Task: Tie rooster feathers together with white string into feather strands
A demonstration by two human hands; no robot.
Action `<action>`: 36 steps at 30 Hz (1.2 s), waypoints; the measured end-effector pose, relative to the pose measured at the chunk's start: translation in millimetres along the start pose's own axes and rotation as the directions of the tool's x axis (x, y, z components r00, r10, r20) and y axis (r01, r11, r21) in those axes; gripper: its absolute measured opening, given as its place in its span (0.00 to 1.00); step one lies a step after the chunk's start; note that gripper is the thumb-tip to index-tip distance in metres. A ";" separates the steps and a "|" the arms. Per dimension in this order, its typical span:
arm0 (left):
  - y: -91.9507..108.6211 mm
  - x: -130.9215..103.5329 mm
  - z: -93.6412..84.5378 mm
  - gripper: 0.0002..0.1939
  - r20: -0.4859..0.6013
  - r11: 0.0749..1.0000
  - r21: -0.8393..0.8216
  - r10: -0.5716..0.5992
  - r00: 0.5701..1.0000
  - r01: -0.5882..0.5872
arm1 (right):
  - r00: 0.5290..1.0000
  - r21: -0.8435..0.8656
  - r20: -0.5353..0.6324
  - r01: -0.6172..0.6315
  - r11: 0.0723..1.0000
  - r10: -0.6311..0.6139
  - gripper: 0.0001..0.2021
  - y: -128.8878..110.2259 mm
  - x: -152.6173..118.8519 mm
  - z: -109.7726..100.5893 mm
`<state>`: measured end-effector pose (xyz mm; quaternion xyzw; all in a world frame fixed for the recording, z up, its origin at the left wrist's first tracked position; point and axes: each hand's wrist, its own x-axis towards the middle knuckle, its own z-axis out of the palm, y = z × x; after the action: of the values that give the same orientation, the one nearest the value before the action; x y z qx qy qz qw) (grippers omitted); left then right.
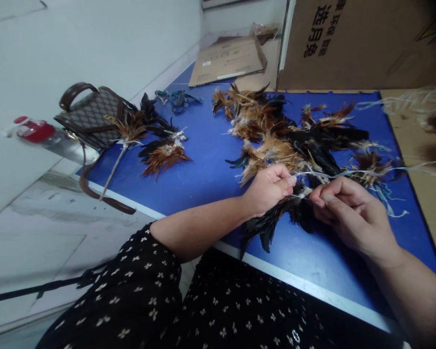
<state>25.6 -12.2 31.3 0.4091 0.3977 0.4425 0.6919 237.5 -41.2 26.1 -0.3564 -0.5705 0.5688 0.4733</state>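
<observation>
- Black feather bundle (271, 225) sits between the person's two hands, over the near edge of the blue bench (203, 189); its feathers fan down and to the left. Whether it rests on the surface or is lifted, I cannot tell.
- Left hand (270, 190): thumb and forefinger pressed together, pinching white twine (352, 171); remaining fingers curled in.
- Right hand (354, 208): thumb and forefinger closed at the bundle's pale bound end, apparently pinching a thin length of the twine; exact grip partly hidden.
- One strand runs taut and short between the hands; another passes above the right hand toward the right side.
- Just beyond the hands: a loose feather heap (256, 118), tan, rust and black. Pale frayed strands (387, 198) lie right of it, near the right hand.
- Left part of the bench, well apart from the hands: a tied feather bunch (167, 154), a brown feather bunch on a thin stick (112, 170), and a blue-green tangle (178, 100) of unclear material.
- Farther left: patterned handbag (94, 116) with brown strap; a red-capped bottle (39, 133) leans beside it.
- Behind: flattened cardboard (227, 59) and a printed cardboard box (359, 53).
</observation>
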 end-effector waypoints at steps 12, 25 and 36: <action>-20.5 7.1 -2.2 0.04 0.204 0.977 0.166 0.096 0.974 -0.131 | 0.880 -0.614 0.175 0.448 0.650 -0.441 0.03 -4.8 15.8 -5.2; -22.2 14.1 -9.4 0.10 0.248 0.916 0.293 0.205 0.947 -0.275 | 0.955 -0.594 0.120 0.287 0.751 -0.270 0.21 2.7 11.1 -15.7; -17.9 11.1 -6.0 0.13 0.043 0.989 0.104 -0.106 0.993 0.101 | 0.811 -0.827 0.184 0.433 0.359 -0.556 0.05 -2.4 14.3 -19.2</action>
<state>28.4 -5.4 10.7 0.4332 0.4236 0.3751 0.7016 251.7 -21.9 28.5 -0.3846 -0.8186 0.0287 0.4256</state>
